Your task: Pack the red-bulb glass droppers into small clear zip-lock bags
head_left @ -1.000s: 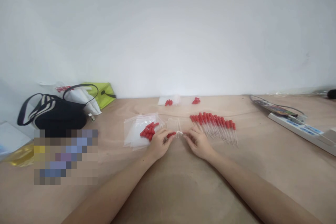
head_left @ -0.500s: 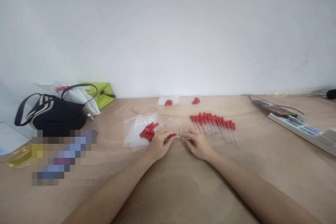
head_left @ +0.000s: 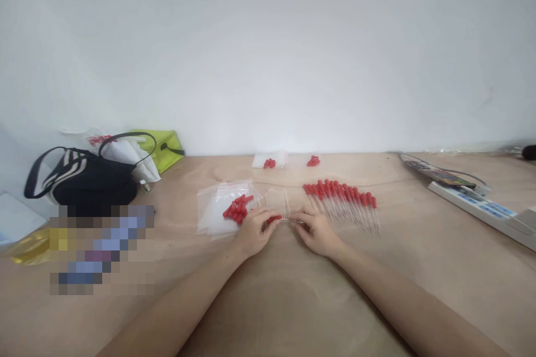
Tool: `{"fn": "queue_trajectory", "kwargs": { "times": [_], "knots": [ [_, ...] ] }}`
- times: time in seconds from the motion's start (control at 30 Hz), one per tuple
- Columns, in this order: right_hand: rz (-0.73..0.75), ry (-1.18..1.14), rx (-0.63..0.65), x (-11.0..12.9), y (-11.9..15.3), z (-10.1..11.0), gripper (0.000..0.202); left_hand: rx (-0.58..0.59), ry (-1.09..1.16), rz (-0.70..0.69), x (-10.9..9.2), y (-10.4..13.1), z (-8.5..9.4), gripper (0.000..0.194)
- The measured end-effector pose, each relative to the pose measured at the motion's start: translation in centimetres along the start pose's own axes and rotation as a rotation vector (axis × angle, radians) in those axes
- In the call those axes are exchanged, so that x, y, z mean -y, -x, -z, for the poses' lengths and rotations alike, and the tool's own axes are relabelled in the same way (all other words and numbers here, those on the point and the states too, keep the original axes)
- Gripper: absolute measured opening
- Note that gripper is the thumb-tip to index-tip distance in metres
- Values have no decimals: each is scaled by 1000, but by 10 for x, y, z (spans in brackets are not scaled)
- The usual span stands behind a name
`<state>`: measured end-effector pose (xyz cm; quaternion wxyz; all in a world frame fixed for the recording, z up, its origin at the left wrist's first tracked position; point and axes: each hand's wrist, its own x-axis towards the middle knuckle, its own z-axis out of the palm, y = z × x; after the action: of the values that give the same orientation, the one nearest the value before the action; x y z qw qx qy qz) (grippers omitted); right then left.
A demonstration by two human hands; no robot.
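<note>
My left hand (head_left: 256, 230) is closed round a red rubber dropper bulb (head_left: 274, 217). Opposite it, my right hand (head_left: 317, 230) pinches a thin clear dropper tube (head_left: 292, 220), its end at or in the bulb's mouth; I cannot tell how deep. Just left of my hands, loose red bulbs (head_left: 238, 207) lie heaped on clear plastic bags (head_left: 214, 209). Several bare tubes (head_left: 277, 198) rest behind my fingers. To the right, a row of droppers (head_left: 341, 196) with red bulbs on their tubes fans out across the table.
Farther back lie two small groups of red bulbs (head_left: 269, 163), one on a clear bag (head_left: 257, 159). A black bag (head_left: 94, 181) and a yellow-green bag (head_left: 170, 156) stand at the left. A white power strip (head_left: 489, 209) with a phone-like slab (head_left: 444, 175) sits at the right.
My hands stay nearly in place, with the bulb and tube still meeting between them. Slightly more of the red bulb shows at my left fingertips. The piles and row are unchanged.
</note>
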<state>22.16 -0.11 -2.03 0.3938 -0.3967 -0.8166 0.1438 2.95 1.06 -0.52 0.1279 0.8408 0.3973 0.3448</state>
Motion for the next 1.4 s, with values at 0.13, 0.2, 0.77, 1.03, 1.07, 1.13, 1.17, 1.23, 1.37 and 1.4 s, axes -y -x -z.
{"fn": "queue_trajectory", "kwargs": {
  "times": [0.13, 0.2, 0.77, 1.03, 1.07, 1.13, 1.17, 1.23, 1.37, 1.4],
  "knots": [
    [7, -2, 3, 0, 0, 0, 24, 1, -9, -4, 0, 0, 1, 14],
    [8, -4, 4, 0, 0, 0, 24, 3, -9, -10, 0, 0, 1, 14],
    [-24, 5, -98, 3, -2, 2, 19, -5, -10, -21, 1, -1, 1, 13],
    [-7, -49, -60, 4, -2, 3, 26, -14, -10, -28, 0, -1, 2, 13],
    [-7, -51, -58, 4, -2, 3, 27, -17, -12, -29, 0, -2, 2, 13],
    [-2, -54, -53, 5, -2, 4, 28, -22, -15, -31, 0, -2, 2, 12],
    [0, -55, -53, 6, -2, 4, 29, -24, -16, -32, 0, -2, 2, 12],
    [4, -59, -61, 6, -2, 3, 28, -29, -19, -35, 0, -3, 2, 12],
    [27, -64, -91, 5, -1, 2, 27, -37, -21, -42, 2, -2, 2, 13],
    [36, -62, -89, 4, -1, 2, 27, -37, -21, -45, 2, -2, 2, 14]
  ]
}}
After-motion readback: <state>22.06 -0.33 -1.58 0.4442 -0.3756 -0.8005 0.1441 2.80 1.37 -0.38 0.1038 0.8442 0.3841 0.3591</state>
